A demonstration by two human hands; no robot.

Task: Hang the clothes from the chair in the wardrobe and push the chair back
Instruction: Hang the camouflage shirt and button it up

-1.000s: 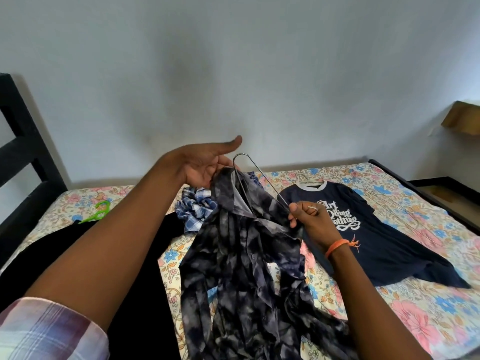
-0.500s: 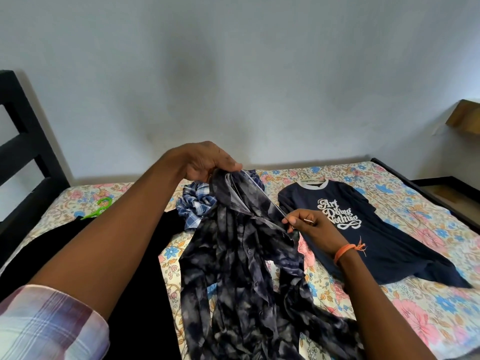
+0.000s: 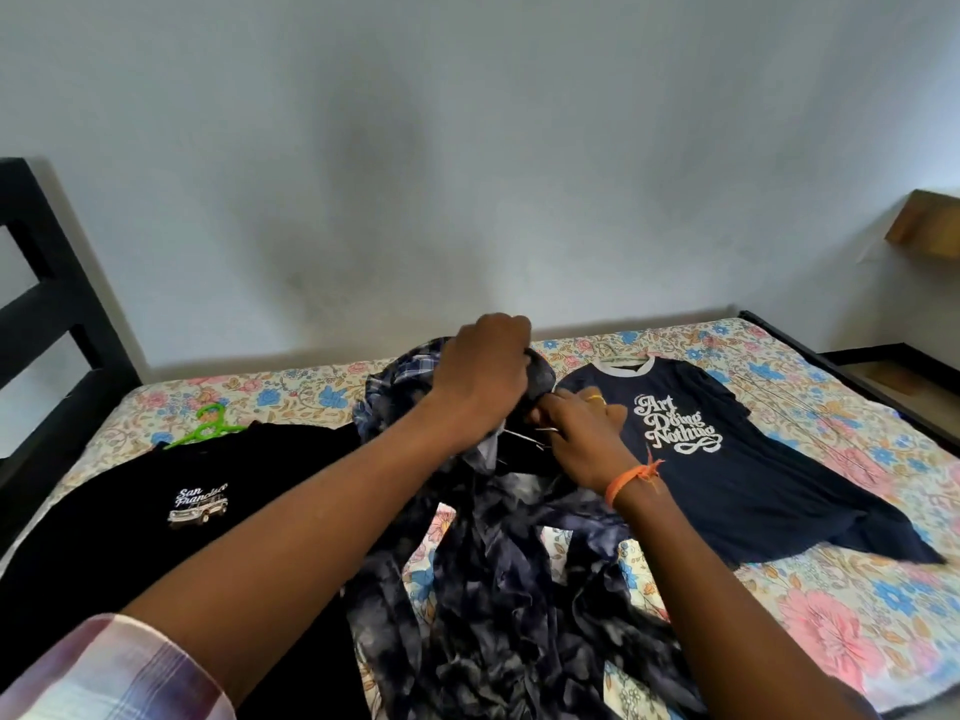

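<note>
floral bed (image 3: 810,589) | tie-dye shirt (image 3: 498,589) collar gripped: left hand (image 3: 483,376), right hand (image 3: 576,433)

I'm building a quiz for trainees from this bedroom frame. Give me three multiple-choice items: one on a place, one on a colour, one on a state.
1. Where does the navy T-shirt lie?
A. flat on the bed, right of the hands
B. on the floor
C. over the headboard

2. What colour is the plastic hanger at the black T-shirt?
A. red
B. green
C. white

3. What is the left hand doing?
A. resting flat on the bed
B. gripping the tie-dye shirt
C. pointing at the wall

Answers: 1 A, it is spread on the floral sheet; 2 B, bright green shows at the collar; 3 B, its fingers curl round the fabric, beside the right hand.
</note>
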